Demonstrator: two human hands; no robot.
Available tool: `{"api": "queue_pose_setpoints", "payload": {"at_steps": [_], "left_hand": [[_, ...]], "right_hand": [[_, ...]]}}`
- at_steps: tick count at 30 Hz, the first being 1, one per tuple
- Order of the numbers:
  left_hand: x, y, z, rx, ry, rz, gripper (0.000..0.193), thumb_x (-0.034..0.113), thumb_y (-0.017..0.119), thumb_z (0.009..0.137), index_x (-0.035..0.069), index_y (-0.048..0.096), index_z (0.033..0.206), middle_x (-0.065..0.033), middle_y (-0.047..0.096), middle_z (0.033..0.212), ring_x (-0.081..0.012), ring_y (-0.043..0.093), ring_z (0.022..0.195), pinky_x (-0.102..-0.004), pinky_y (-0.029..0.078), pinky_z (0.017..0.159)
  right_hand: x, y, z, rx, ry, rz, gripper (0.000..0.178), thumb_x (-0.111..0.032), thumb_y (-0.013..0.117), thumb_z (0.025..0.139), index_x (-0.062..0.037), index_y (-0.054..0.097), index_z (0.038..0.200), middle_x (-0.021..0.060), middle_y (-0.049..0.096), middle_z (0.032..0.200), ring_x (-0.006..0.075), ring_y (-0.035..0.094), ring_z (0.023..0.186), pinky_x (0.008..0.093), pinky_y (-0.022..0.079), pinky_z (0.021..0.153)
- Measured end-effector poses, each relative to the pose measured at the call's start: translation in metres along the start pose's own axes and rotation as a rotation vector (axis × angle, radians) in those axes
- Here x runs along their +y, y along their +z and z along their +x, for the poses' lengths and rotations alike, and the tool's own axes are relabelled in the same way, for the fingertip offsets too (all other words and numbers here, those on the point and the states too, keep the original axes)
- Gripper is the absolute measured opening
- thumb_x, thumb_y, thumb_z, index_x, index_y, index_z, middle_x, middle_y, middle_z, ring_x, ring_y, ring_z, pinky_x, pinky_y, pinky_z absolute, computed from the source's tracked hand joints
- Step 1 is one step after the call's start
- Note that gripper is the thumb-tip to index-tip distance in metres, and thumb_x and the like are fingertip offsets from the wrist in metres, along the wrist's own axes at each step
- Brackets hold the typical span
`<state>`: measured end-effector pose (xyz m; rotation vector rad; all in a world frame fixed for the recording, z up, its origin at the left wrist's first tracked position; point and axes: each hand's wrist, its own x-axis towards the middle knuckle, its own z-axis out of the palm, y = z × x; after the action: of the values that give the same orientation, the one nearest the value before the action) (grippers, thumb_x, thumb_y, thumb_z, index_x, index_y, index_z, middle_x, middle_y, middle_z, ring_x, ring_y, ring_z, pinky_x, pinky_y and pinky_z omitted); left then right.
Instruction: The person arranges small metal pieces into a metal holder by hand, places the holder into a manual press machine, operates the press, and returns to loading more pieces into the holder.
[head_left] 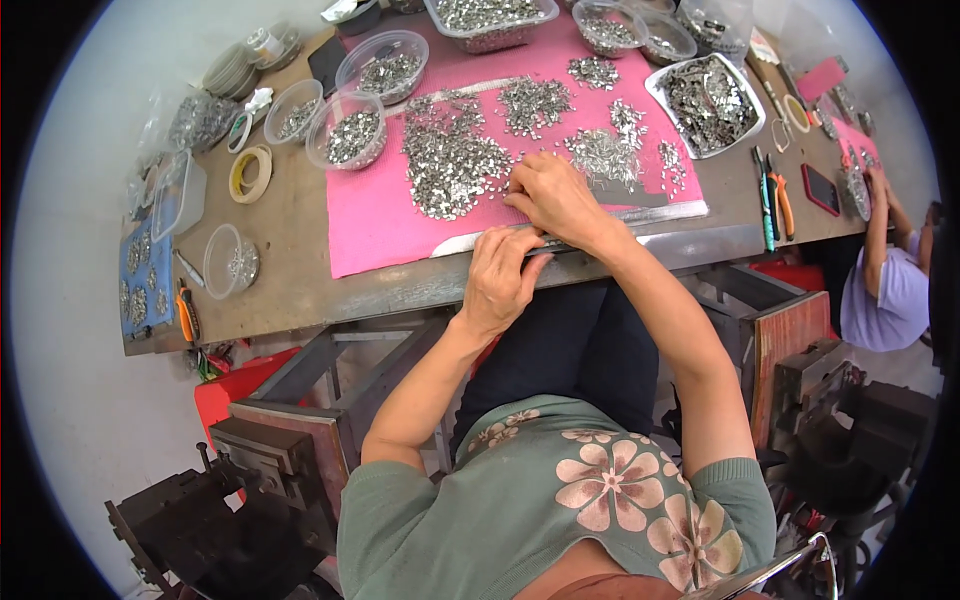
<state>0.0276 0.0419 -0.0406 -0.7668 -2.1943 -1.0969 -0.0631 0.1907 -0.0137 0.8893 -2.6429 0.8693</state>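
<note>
At the table's front edge, my left hand (498, 282) is closed, its fingertips bent over the edge of the pink mat (370, 235). Something thin and dark shows beside its thumb, too small to name. My right hand (556, 200) lies just beyond it on the mat, fingers bent down and pressed together; what they pinch is hidden. Left of its fingertips spreads a large pile of small shiny metal pieces (452, 170). A heap of slimmer silvery pieces (603, 158) lies to its right, and another small pile (535, 105) sits farther back.
Clear plastic tubs (322, 142) of metal pieces stand left and behind. A white tray (652, 85) of dark metal parts is at the right, near pliers (785, 208) and a phone (821, 190). Tape rolls (264, 176) lie left. Another person's arm (876, 235) reaches in at far right.
</note>
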Motion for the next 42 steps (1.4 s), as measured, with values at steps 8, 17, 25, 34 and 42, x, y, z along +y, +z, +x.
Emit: {"api": "queue_pose_setpoints", "payload": {"at_steps": [8, 17, 25, 34, 42], "left_hand": [[-0.004, 0.000, 0.000, 0.008, 0.005, -0.004, 0.037, -0.001, 0.081, 0.075, 0.002, 0.060, 0.105, -0.0118, 0.067, 0.103, -0.0320, 0.062, 0.094, -0.0438, 0.048, 0.085], [0.000, 0.001, -0.002, 0.017, -0.013, -0.019, 0.034, 0.002, 0.081, 0.077, 0.003, 0.061, 0.104, -0.0093, 0.069, 0.102, -0.0293, 0.063, 0.092, -0.0423, 0.048, 0.084], [-0.006, -0.007, -0.004, 0.016, -0.026, 0.001, 0.033, 0.003, 0.080, 0.078, 0.003, 0.061, 0.104, -0.0097, 0.069, 0.102, -0.0292, 0.063, 0.091, -0.0424, 0.047, 0.083], [-0.011, 0.012, -0.004, -0.035, -0.057, 0.008, 0.032, 0.009, 0.080, 0.084, 0.005, 0.064, 0.111, -0.0091, 0.070, 0.103, -0.0309, 0.064, 0.096, -0.0428, 0.047, 0.091], [-0.010, -0.001, -0.009, -0.063, 0.050, 0.134, 0.028, 0.005, 0.072, 0.092, -0.002, 0.063, 0.118, -0.0163, 0.067, 0.119, -0.0340, 0.061, 0.108, -0.0434, 0.046, 0.097]], "right_hand": [[-0.004, -0.021, -0.007, -0.031, 0.025, 0.068, 0.010, -0.008, 0.070, 0.084, 0.0017, 0.067, 0.088, 0.0157, 0.066, 0.082, 0.0331, 0.065, 0.078, 0.0432, 0.052, 0.071], [-0.020, -0.048, -0.083, 0.106, 0.127, 0.286, 0.008, -0.001, 0.070, 0.088, 0.0024, 0.066, 0.095, 0.0114, 0.068, 0.098, 0.0243, 0.067, 0.090, 0.0345, 0.052, 0.078], [-0.026, -0.028, -0.081, 0.226, 0.015, 0.162, 0.012, 0.001, 0.073, 0.083, -0.0009, 0.066, 0.093, 0.0102, 0.066, 0.096, 0.0293, 0.063, 0.090, 0.0386, 0.049, 0.080], [-0.031, -0.053, -0.107, 0.435, -0.048, -0.119, 0.025, -0.005, 0.078, 0.079, -0.0042, 0.070, 0.102, 0.0122, 0.067, 0.106, 0.0302, 0.065, 0.093, 0.0442, 0.050, 0.083], [-0.034, 0.034, -0.215, 0.821, 0.313, 0.081, 0.012, -0.005, 0.066, 0.090, -0.0003, 0.060, 0.099, 0.0141, 0.062, 0.092, 0.0337, 0.063, 0.084, 0.0402, 0.053, 0.074]]}}
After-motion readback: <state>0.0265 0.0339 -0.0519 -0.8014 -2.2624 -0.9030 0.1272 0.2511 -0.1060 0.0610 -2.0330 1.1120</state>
